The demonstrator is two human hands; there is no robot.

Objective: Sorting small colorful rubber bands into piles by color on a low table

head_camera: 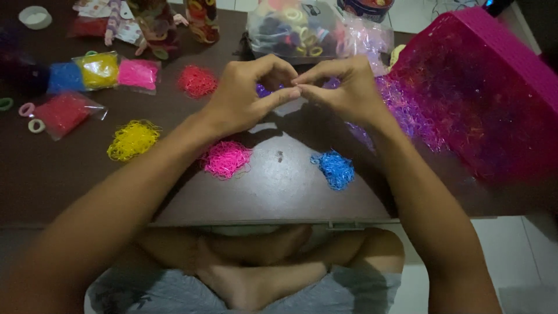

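1. The left hand (241, 96) and the right hand (343, 87) are meeting fingertip to fingertip above the middle of the dark bench (279, 186), thumbs and forefingers pressed together at one point.
2. Each grip is pinching closed; whatever sits between the tips is too small to make out, so I cannot tell what they are clamped on, though it may be one of the tiny elastic bands.
3. The purple band pile (401, 104) is lying just behind and to the right of the pinch point, spreading toward the tipped pink basket (494, 75). A little purple is showing between the two hands too.
4. The right hand is sitting nearer that purple pile; its knuckles are almost over the pile's edge, while the left hand is staying on the far side of the pinch from it.
5. The pink band pile (226, 158) is lying on the near side of the left wrist, and the blue band pile (335, 168) is resting below the right hand, both apart from the fingers.
6. The red band pile (197, 80) is lying just beyond the left hand, and the yellow band pile (132, 139) is sitting well to the left.
7. Small bags of sorted bands in blue, yellow, pink and red (99, 71) are lining the left part of the bench, well apart from both hands.
8. A clear bag of larger hair ties (290, 29) is standing at the far edge.
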